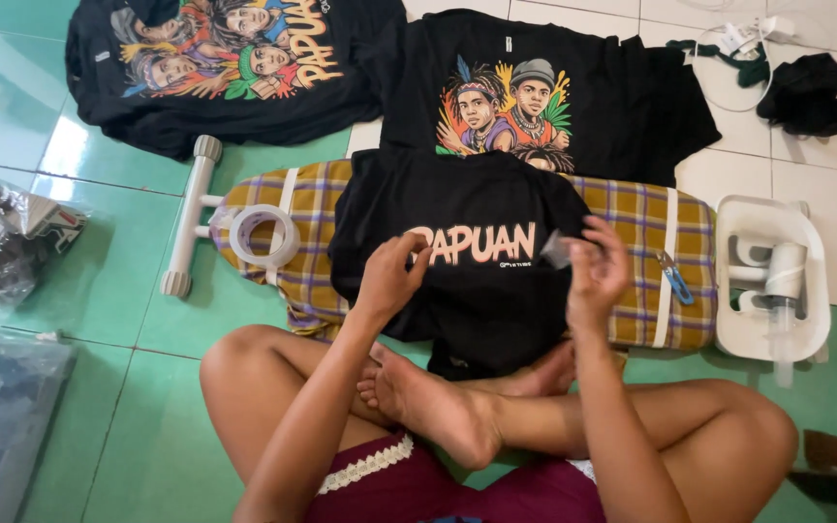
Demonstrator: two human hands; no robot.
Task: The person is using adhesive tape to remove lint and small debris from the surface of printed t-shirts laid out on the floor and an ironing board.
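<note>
Black fabric of the folded T-shirt (481,291) lies in front of me, draped over the checked ironing board (632,228) that rests on the green tiled floor (118,291), with its orange printed lettering facing up. My left hand (389,276) hovers over the shirt's left part, fingers curled together as if pinching something; I cannot tell what, if anything, is between them. My right hand (595,266) is raised over the shirt's right part and pinches a small clear piece (556,250), possibly tape or plastic, between fingertips and thumb. Both hands are apart, with the lettering between them. A roll of clear tape (263,235) sits on the board's left end, and small blue snips (670,278) lie on its right part. Two more black printed T-shirts (632,107) are spread on the floor beyond the board. A white stand (772,276) sits just beside the board's right end. My crossed legs lie below the board.
</note>
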